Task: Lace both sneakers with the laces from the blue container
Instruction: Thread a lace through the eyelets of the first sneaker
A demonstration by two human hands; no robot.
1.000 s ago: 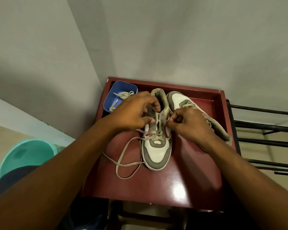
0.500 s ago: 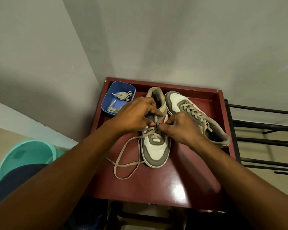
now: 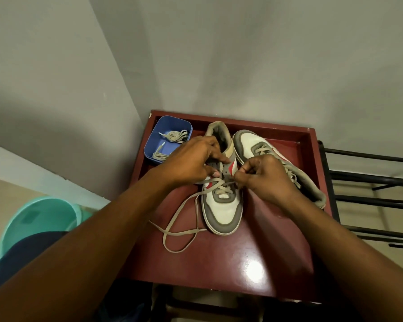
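Two white and grey sneakers sit on a dark red table (image 3: 242,259). The left sneaker (image 3: 222,210) points its toe at me and is laced over its lower eyelets. Its beige lace (image 3: 182,228) trails in loops onto the table to the left. My left hand (image 3: 191,162) grips the sneaker's upper left side near the tongue. My right hand (image 3: 263,175) pinches the lace end at the right eyelet row. The right sneaker (image 3: 254,145) lies behind my right hand, laced, toe away from me. A blue container (image 3: 156,135) at the back left holds a bundled lace (image 3: 175,137).
The table stands in a corner between two grey walls. A teal bucket (image 3: 40,219) sits on the floor to the left. A black metal rack (image 3: 370,182) stands to the right of the table. The table has a raised rim (image 3: 230,117) at the back.
The view shifted slightly. My hands moved a little closer together over the left sneaker's eyelets, and my right hand went down toward the right eyelet row, uncovering more of the right sneaker.
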